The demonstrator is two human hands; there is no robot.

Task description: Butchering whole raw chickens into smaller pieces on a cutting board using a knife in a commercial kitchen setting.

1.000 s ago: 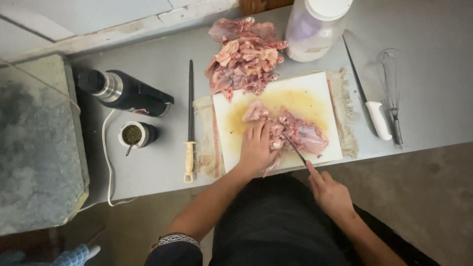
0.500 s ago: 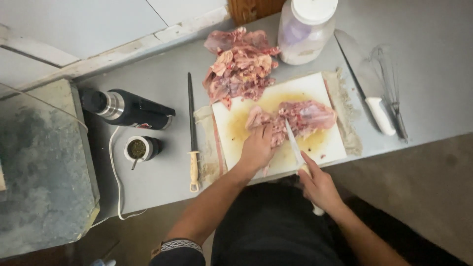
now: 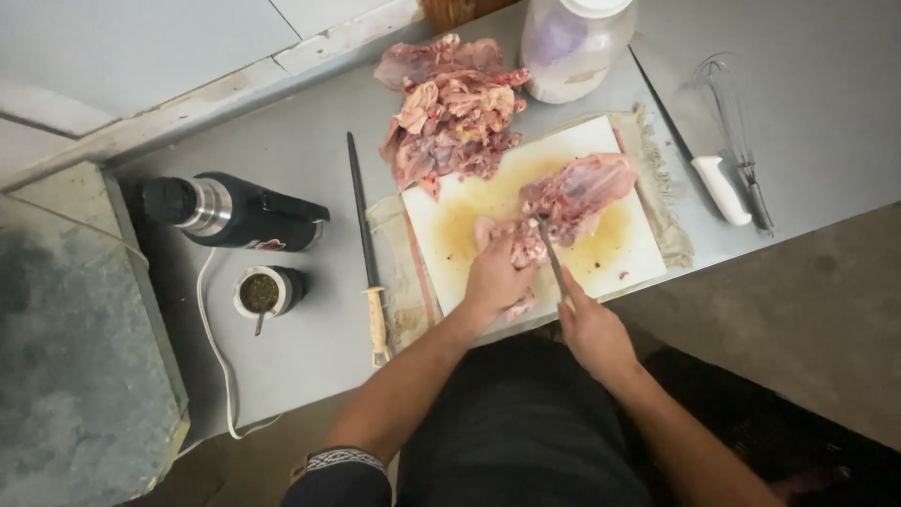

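Head view. My left hand [image 3: 496, 277] presses flat, fingers spread, on the raw poultry carcass [image 3: 572, 197] lying at the centre of the stained cutting board [image 3: 460, 221]; its grip is open, pinning, not clasping. My right hand [image 3: 591, 329] has its grip closed round the handle of a boning knife [image 3: 552, 258], blade pointing toward 12 o'clock into the meat. I judge the carcass soft, wet and slippery, light but floppy, best held by the bony frame. A heap of trimmed pieces [image 3: 450, 113] lies at 11 o'clock of the board; a sharpening steel [image 3: 364, 244] lies at 9 o'clock on the desk [image 3: 310, 357].
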